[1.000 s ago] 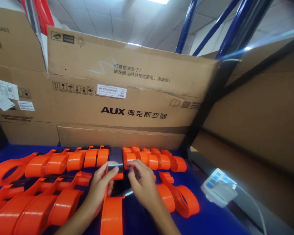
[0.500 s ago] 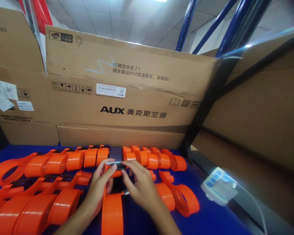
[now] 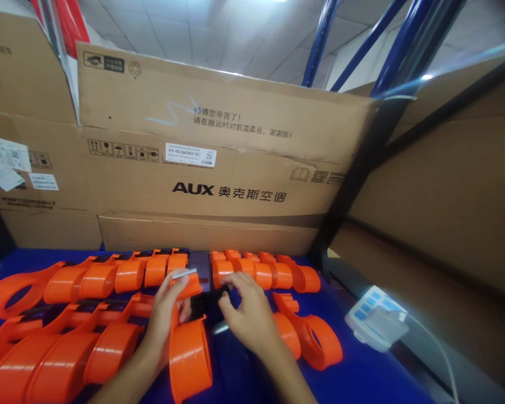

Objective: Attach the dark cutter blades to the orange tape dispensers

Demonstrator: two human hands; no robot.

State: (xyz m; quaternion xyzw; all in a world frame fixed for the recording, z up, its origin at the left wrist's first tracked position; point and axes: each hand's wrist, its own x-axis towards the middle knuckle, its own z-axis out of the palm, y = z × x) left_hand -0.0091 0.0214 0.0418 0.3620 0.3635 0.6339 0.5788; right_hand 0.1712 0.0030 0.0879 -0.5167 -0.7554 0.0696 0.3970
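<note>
My left hand [image 3: 168, 308] is closed around an orange tape dispenser [image 3: 191, 356], held upright with its round hub low and its head tilted. A serrated metal blade [image 3: 184, 274] runs along the top of that head. To the right, apart from the dispenser, my right hand [image 3: 250, 317] has thumb and forefinger curled around a small black piece [image 3: 224, 290], mostly hidden and blurred. Under my hands, a dark item with a shiny metal part [image 3: 221, 327] is only partly visible.
Rows of orange dispensers [image 3: 96, 280] line the blue surface [image 3: 340, 387] left and right, several with dark parts on top. A dark box [image 3: 200, 268] stands at the back middle. Cardboard [image 3: 235, 168] walls the back. A white power strip [image 3: 376, 320] with cable sits right.
My hands have parted. The dispenser has tilted and shifted slightly left in my left hand, and the black strip at its head no longer shows there. My right hand has moved slightly right.
</note>
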